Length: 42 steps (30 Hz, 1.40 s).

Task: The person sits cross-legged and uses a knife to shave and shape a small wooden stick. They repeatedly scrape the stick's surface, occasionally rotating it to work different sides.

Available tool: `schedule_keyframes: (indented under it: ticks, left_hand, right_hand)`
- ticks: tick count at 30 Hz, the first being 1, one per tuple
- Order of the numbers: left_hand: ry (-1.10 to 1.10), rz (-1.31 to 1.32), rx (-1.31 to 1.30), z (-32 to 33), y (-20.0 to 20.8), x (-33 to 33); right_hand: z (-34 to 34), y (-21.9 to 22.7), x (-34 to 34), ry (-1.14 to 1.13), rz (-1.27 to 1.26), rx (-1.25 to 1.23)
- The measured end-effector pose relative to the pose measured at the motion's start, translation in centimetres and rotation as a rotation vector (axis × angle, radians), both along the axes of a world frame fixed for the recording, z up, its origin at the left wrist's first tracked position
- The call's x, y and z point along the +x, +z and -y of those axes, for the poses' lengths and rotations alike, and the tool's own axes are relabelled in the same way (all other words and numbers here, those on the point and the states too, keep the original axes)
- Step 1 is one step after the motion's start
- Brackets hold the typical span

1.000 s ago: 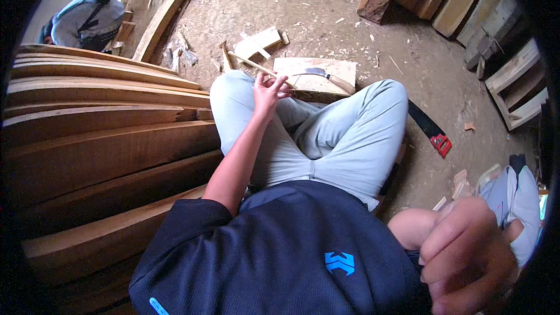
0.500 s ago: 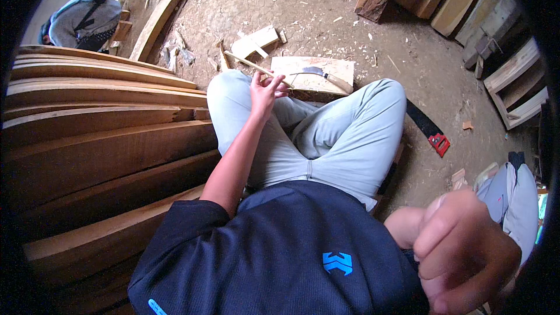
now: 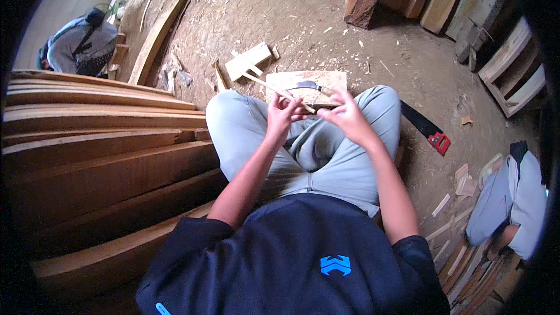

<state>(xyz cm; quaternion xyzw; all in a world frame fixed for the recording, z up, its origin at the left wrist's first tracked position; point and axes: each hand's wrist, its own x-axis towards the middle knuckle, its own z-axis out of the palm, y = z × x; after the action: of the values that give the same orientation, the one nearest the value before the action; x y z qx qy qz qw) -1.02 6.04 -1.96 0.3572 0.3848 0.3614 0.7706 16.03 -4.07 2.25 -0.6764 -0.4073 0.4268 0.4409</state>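
My left hand [image 3: 282, 118] is closed on a thin, pale wooden stick [image 3: 269, 86], which slants from the upper left down toward my lap. At the stick's lower end is my right hand [image 3: 350, 119], its fingers apart and slightly blurred. Its thumb points at that end; whether it touches is unclear. Just beyond both hands, a curved-blade knife [image 3: 304, 85] lies on a flat wooden block [image 3: 276, 79], its handle partly covered by my right fingers.
Stacked curved planks [image 3: 105, 143] stand close on my left. A red-handled handsaw [image 3: 424, 128] lies right of my knee. Wood offcuts [image 3: 249, 61] and shavings litter the dirt floor ahead. One person [image 3: 84, 44] is bent over at far left; another person [image 3: 507, 198] is at right.
My right hand has come down from close to the camera, at lower right, to the stick's near end. My left hand has shifted slightly right and nearer with the stick.
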Motion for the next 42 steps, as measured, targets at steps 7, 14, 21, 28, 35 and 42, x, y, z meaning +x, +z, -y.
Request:
schedule_keyframes:
  ticks: [7, 14, 21, 28, 35, 42]
  left_hand:
    - [-0.11, -0.022, 0.039, 0.7, -0.2, 2.3]
    - [-0.022, -0.061, 0.015, -2.8, 0.4, 1.1]
    - [-0.056, -0.101, 0.094, -3.4, 1.8, 0.5]
    - [-0.085, -0.066, 0.004, -3.5, 1.1, -0.3]
    - [-0.065, -0.054, 0.006, -2.9, 1.8, -1.6]
    - [-0.089, -0.15, 0.094, -3.1, 2.0, -3.5]
  right_hand:
    - [-1.1, -3.9, 0.4, 0.01, -0.406, 0.055]
    - [-0.4, -4.1, 3.9, -0.097, -0.494, -0.012]
    - [0.3, -4.1, 5.6, -0.17, -0.687, 0.039]
    - [0.7, -4.5, 5.7, -0.219, -0.817, 0.129]
    - [0.9, -4.3, 5.4, -0.213, -0.818, 0.154]
    - [0.8, -4.5, 5.3, -0.238, -0.792, 0.154]
